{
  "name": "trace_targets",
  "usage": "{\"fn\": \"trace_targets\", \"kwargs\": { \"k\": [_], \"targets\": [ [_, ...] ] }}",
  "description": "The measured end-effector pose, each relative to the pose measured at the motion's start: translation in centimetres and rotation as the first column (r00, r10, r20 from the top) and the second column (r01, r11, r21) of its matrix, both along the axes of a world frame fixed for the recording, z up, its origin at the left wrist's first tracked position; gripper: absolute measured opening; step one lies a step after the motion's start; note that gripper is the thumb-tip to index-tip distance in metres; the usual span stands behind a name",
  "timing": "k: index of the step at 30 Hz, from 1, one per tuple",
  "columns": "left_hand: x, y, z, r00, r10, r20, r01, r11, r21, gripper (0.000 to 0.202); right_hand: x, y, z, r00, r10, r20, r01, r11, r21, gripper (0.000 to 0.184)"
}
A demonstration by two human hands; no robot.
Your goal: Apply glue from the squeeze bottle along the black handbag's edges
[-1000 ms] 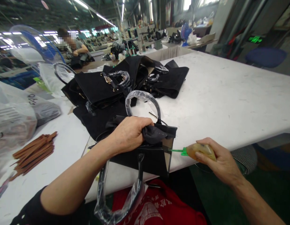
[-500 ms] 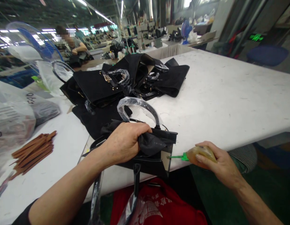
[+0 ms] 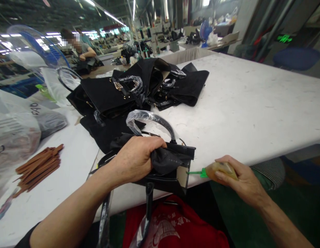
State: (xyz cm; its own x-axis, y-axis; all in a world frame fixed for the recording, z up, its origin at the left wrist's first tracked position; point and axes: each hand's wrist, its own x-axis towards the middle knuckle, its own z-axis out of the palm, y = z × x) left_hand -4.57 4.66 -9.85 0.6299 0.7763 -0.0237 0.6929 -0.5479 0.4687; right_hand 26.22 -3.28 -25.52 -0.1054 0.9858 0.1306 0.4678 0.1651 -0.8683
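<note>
Handbag (image 3: pixel 166 185): black, at the near edge of the white desk (image 3: pixel 253 100), its long axis running roughly left to right, a plastic-wrapped handle (image 3: pixel 161 119) arching up on its far side.
Left hand (image 3: pixel 139 155): lies over the bag's mouth; its grip is closed, fingers curled tightly round bunched dark lining (image 3: pixel 166 161).
Right hand (image 3: pixel 244 181): off the bag's right end; its grip is wrapped around an amber squeeze bottle (image 3: pixel 220 171), thumb on the near side.
Green nozzle (image 3: pixel 198 173): points left from the bottle, nearly in line with the bag's long axis, tip at the edge of the beige end panel (image 3: pixel 182 175); whether it touches cannot be told.
Nearer hand: the right to that panel by way of the nozzle, though the left alone holds the bag.
Beyond: more black handbags (image 3: pixel 105 96) heaped on the desk; brown strips (image 3: pixel 41 168) bundled at left.
</note>
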Motion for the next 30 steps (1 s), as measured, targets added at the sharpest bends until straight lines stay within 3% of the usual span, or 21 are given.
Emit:
{"fn": "trace_targets", "kwargs": {
  "k": [2,6,10,14,18,23,27,30],
  "targets": [
    [-0.1,0.0,-0.1,1.0,-0.002,0.003,0.002,1.0,-0.001,0.009,-0.1,-0.1,0.0,0.998,0.054,-0.012,-0.054,0.998,0.022,0.019],
    [-0.1,0.1,-0.1,1.0,-0.008,0.009,0.008,1.0,0.007,0.008,-0.3,-0.2,0.0,0.996,-0.089,0.015,0.085,0.983,0.164,0.02],
    [-0.1,0.0,0.0,1.0,0.003,0.021,-0.003,1.0,-0.009,0.008,-0.3,-0.4,0.0,0.997,0.082,0.004,-0.082,0.991,0.105,0.016],
    [-0.1,-0.2,0.0,1.0,0.016,0.024,-0.016,1.0,-0.019,0.009,-0.2,-0.8,0.1,1.0,-0.013,0.013,0.01,0.985,0.174,0.016],
    [-0.2,-0.2,-0.1,1.0,0.001,0.02,-0.001,1.0,-0.003,0.011,-0.1,-1.1,0.0,0.989,0.146,-0.021,-0.143,0.984,0.107,0.016],
    [-0.1,-0.2,0.0,1.0,-0.02,0.008,0.02,1.0,0.011,0.011,-0.1,-1.3,-0.5,1.0,-0.012,-0.011,0.014,0.986,0.165,0.017],
    [0.0,-0.2,0.2,1.0,-0.014,0.01,0.014,1.0,0.001,0.012,0.1,-1.4,-0.7,0.983,0.175,-0.057,-0.172,0.983,0.062,0.015],
    [0.0,-0.2,0.2,1.0,-0.01,0.009,0.01,1.0,0.002,0.013,0.2,-1.9,-0.9,0.995,0.085,-0.044,-0.08,0.992,0.099,0.017]
  ]
}}
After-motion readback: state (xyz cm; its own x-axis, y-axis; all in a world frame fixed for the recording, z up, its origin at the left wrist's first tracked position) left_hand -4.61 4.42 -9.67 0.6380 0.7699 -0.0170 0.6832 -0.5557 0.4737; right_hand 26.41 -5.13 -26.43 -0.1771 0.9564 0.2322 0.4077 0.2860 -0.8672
